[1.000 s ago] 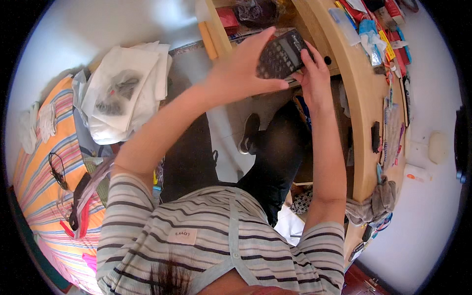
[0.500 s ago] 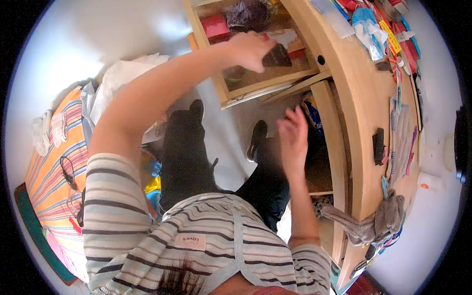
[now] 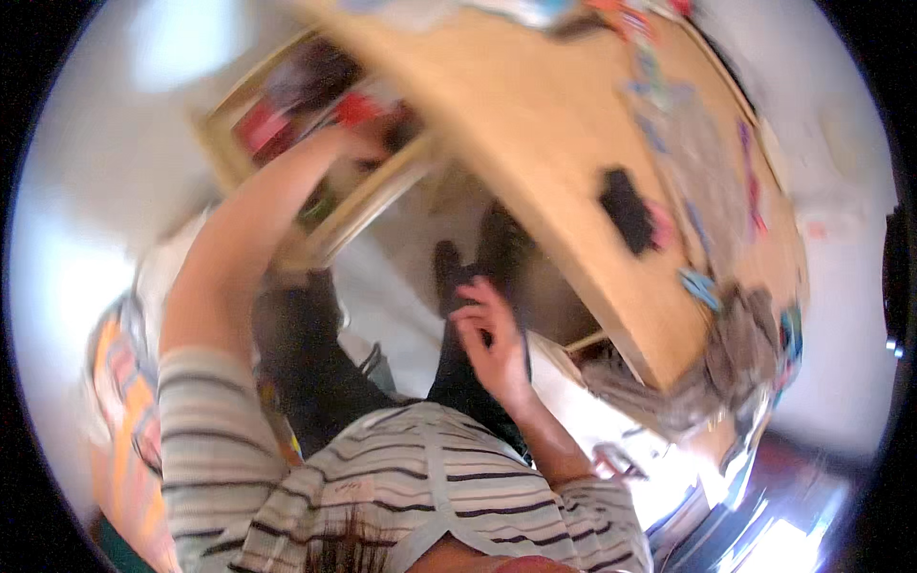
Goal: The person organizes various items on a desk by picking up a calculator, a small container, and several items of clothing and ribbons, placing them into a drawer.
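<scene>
My left hand (image 3: 361, 143) reaches into an open wooden drawer (image 3: 368, 199), its fingers smeared by motion. A small dark thing (image 3: 403, 129) lies against the fingers; whether they grip it cannot be made out. Beside the hand in the drawer are a bright red item (image 3: 355, 108), a pinkish-red box (image 3: 260, 126) and a dark crumpled bundle (image 3: 315, 74). My right hand (image 3: 495, 349) hangs over my lap, between my body and the desk, fingers apart and slightly bent, holding nothing.
The wooden desk top (image 3: 516, 115) spans the upper right. On it lie a black object (image 3: 626, 210), a clear plastic sleeve (image 3: 702, 177) and a grey-brown cloth (image 3: 740, 344) hanging over the near corner. A striped orange cloth (image 3: 134, 430) is at the left.
The view has swung, so drawer and desk appear shifted left and tilted. My left hand remains at the drawer; my right hand appears lower and closer to my lap, still open.
</scene>
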The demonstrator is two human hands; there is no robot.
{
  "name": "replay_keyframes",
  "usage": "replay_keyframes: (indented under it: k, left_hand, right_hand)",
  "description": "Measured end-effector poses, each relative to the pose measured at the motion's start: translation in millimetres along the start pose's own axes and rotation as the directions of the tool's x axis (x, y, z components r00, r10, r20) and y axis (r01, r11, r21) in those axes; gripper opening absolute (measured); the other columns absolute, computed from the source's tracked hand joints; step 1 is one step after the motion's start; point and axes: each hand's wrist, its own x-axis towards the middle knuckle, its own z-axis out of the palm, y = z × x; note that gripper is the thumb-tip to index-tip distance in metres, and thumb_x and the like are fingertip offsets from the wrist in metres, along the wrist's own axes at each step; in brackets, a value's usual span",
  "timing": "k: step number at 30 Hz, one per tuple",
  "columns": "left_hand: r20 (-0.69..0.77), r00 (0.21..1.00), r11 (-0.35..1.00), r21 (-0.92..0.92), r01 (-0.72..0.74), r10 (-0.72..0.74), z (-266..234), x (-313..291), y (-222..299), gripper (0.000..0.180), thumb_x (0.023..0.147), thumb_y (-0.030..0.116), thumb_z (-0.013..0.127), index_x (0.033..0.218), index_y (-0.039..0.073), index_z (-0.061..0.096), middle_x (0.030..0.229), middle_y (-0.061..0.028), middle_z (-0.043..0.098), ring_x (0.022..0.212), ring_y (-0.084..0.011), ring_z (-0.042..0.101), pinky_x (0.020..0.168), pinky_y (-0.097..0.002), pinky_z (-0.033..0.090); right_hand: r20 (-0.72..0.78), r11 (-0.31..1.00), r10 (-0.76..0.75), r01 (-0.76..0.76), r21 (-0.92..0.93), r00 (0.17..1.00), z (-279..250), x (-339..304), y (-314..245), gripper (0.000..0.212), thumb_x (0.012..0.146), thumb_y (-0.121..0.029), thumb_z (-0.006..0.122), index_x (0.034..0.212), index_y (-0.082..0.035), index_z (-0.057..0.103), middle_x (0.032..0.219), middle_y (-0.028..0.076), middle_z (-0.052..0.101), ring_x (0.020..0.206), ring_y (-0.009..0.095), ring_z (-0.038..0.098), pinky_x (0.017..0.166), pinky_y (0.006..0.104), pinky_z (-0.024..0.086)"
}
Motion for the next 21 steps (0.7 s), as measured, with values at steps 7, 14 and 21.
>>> replay_keyframes:
  k: [7,14,21]
  left_hand:
    - [-0.007,0.979,0.938,0.287,0.196,-0.202,-42.5,-26.8,-127.7,0.043,0.079,0.026,0.058,0.113,0.0,0.05,0.105,-0.0074,0.057,0.083,-0.0172,0.056,0.079,-0.0314,0.044]
    - [0.223,0.862,0.83,0.457,0.321,-0.456,-1.8,14.1,-15.2,0.045,0.082,0.026,0.055,0.119,0.001,0.047,0.121,-0.0142,0.05,0.105,-0.0222,0.051,0.091,-0.0332,0.038]
    - [-0.012,0.994,0.861,0.499,0.098,-0.106,-13.9,15.6,-96.7,0.045,0.088,0.027,0.042,0.126,0.003,0.042,0.131,-0.0184,0.041,0.12,-0.0279,0.04,0.099,-0.0366,0.032]
  right_hand:
    - [0.085,0.98,-0.197,0.199,-0.012,0.977,1.0,-5.3,-29.2,0.045,0.081,-0.001,0.057,0.124,-0.005,0.044,0.102,0.013,0.054,0.081,0.021,0.06,0.07,0.03,0.049]
    - [0.162,0.816,-0.521,0.434,0.382,0.838,-22.1,-30.8,-67.4,0.028,0.081,-0.001,0.056,0.109,-0.003,0.054,0.094,0.013,0.056,0.08,0.026,0.058,0.068,0.0332,0.048]
    - [0.012,0.27,-0.831,0.385,0.883,0.556,19.8,-21.4,-155.1,0.015,0.078,-0.008,0.063,0.09,-0.002,0.056,0.085,0.01,0.056,0.077,0.022,0.055,0.062,0.032,0.043]
